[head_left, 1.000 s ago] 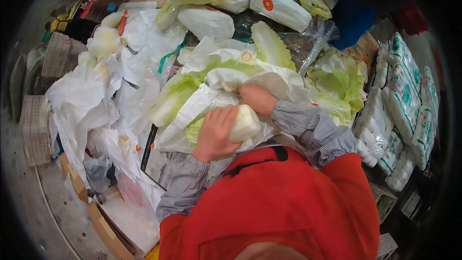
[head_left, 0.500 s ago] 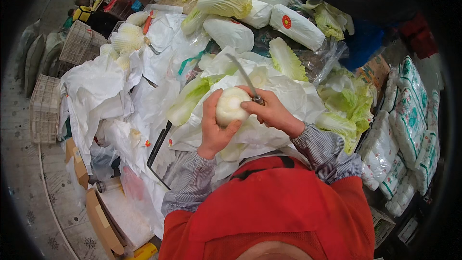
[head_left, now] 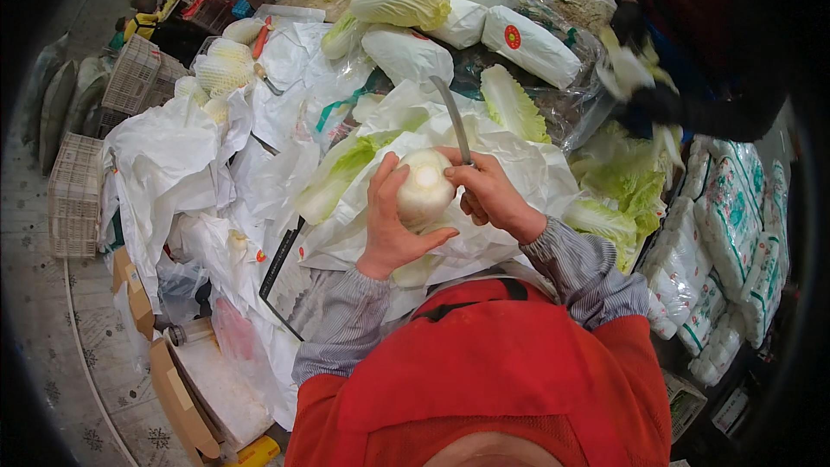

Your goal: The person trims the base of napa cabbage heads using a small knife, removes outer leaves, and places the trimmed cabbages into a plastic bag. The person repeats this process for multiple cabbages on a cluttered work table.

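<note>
A napa cabbage (head_left: 424, 191) stands with its round white base and pale cut stem end facing up; its leaves below are mostly hidden. The fingers of my left hand (head_left: 391, 229) curl round its left side, and the thumb reaches out below it. My right hand (head_left: 494, 196) is closed on the handle of a curved knife (head_left: 453, 118), whose grey blade points up and away. Its thumb and fingertips are at the cabbage's right edge. White wrapping paper (head_left: 540, 182) and loose cabbage leaves (head_left: 339, 180) lie around both hands.
Wrapped cabbages (head_left: 529, 47) and a bare one (head_left: 400, 6) lie beyond. A co-worker's dark-gloved hand (head_left: 629, 22) handles leaves at the far right. Packed plastic bundles (head_left: 735, 216) stand right; crates (head_left: 76, 195) and netted round produce (head_left: 225, 67) are left.
The cabbage has turned, showing its cut end more plainly. My left thumb has moved off it, and the knife blade stands more upright. The co-worker's hands have shifted, lifting leaves.
</note>
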Demonstrator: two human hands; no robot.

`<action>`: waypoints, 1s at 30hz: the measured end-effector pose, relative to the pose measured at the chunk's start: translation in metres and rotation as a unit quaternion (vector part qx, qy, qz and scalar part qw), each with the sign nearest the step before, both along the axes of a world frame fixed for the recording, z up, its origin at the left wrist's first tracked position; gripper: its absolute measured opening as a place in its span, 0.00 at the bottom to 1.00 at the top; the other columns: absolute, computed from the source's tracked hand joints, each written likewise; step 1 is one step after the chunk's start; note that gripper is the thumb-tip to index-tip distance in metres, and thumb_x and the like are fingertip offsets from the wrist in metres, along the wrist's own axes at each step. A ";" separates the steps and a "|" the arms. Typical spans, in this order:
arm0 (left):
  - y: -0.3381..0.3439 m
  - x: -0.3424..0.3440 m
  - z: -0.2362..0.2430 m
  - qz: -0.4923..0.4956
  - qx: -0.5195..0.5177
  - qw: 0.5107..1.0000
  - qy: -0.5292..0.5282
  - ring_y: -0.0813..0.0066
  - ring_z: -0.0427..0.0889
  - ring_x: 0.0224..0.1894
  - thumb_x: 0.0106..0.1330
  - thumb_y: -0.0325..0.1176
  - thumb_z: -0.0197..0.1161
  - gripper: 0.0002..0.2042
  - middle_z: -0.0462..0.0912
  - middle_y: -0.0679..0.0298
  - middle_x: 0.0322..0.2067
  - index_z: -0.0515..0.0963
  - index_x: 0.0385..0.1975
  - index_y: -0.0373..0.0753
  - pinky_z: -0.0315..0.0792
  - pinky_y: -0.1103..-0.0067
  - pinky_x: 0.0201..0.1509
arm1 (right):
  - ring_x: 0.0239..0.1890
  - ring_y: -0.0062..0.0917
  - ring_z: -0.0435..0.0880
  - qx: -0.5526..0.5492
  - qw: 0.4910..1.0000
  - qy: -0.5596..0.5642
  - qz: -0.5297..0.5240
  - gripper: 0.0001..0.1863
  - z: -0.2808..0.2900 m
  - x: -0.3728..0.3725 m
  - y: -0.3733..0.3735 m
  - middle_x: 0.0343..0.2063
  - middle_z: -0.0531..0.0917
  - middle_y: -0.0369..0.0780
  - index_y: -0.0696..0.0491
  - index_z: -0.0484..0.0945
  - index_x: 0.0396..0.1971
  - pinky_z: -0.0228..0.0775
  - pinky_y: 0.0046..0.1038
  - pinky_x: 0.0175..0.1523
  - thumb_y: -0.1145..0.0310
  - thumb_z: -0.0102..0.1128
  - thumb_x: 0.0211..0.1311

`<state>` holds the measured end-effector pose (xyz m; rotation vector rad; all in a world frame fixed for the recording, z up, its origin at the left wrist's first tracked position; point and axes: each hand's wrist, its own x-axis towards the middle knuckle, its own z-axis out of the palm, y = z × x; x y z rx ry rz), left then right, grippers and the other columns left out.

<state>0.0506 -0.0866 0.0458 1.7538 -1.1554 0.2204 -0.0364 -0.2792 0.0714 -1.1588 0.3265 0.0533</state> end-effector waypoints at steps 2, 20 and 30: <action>-0.001 -0.003 -0.003 0.031 0.013 0.999 0.000 0.46 0.73 0.61 0.44 0.38 0.83 0.46 0.71 0.47 0.62 0.65 0.65 0.42 0.70 0.61 0.63 | 0.20 0.16 0.77 -0.016 1.000 -0.014 0.002 0.27 0.003 0.000 -0.001 0.28 0.82 0.37 0.56 0.78 0.58 0.67 0.19 0.22 0.60 0.57 0.60; 0.048 0.045 0.017 0.141 -0.220 0.934 0.244 0.66 0.74 0.58 0.56 0.31 0.70 0.38 0.70 0.57 0.58 0.60 0.68 0.37 0.70 0.71 0.63 | 0.15 0.16 0.70 0.189 0.981 0.000 -0.035 0.08 -0.049 -0.023 -0.027 0.23 0.79 0.42 0.54 0.76 0.35 0.65 0.21 0.19 0.68 0.52 0.59; 0.050 0.051 0.065 0.088 -0.419 0.784 0.449 0.59 0.71 0.66 0.73 0.49 0.53 0.30 0.70 0.56 0.65 0.61 0.70 0.40 0.67 0.63 0.69 | 0.54 0.33 0.83 -0.501 0.849 -0.109 -0.131 0.44 -0.002 -0.041 -0.059 0.55 0.81 0.47 0.53 0.69 0.68 0.78 0.31 0.50 0.63 0.80 0.49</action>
